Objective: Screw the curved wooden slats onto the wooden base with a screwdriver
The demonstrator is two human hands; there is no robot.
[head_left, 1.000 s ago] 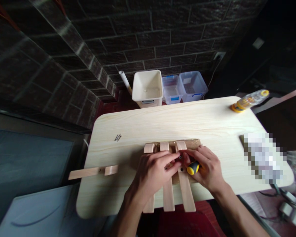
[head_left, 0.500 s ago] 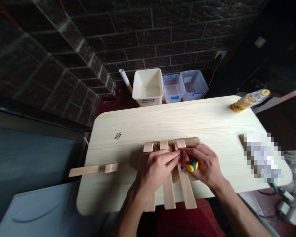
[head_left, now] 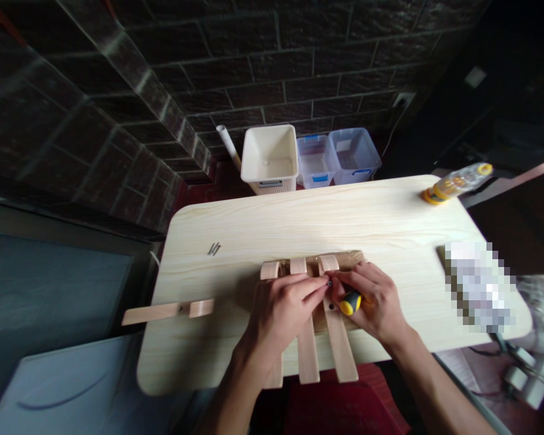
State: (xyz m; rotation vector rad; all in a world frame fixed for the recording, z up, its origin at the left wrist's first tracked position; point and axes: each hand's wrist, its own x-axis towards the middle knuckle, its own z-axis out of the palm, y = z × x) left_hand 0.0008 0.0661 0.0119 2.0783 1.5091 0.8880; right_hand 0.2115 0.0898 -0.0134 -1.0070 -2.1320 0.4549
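Three curved wooden slats (head_left: 342,353) lie side by side across a brown-wrapped block (head_left: 353,260), their straight ends reaching past the table's near edge. At the rightmost slat, the fingers of my left hand (head_left: 283,305) are closed in a pinch at a small dark screw (head_left: 329,283). My right hand (head_left: 372,296) is closed around a screwdriver (head_left: 351,302) with a yellow and black handle; its shaft is hidden. The right thumb and index fingertip meet close beside the screw. Below them, a dark round hole (head_left: 331,307) shows in the same slat.
Several dark screws (head_left: 214,249) lie at the table's left. Another curved wooden piece (head_left: 156,313) overhangs the left edge. A clear bottle-shaped case (head_left: 456,183) with yellow parts rests far right, above a pixelated item (head_left: 476,287). Bins (head_left: 269,154) stand beyond the table (head_left: 381,205).
The whole view has shifted slightly, so everything sits a little further left. Both hands keep the same hold at the rightmost slat, with hardly any movement of the fingers.
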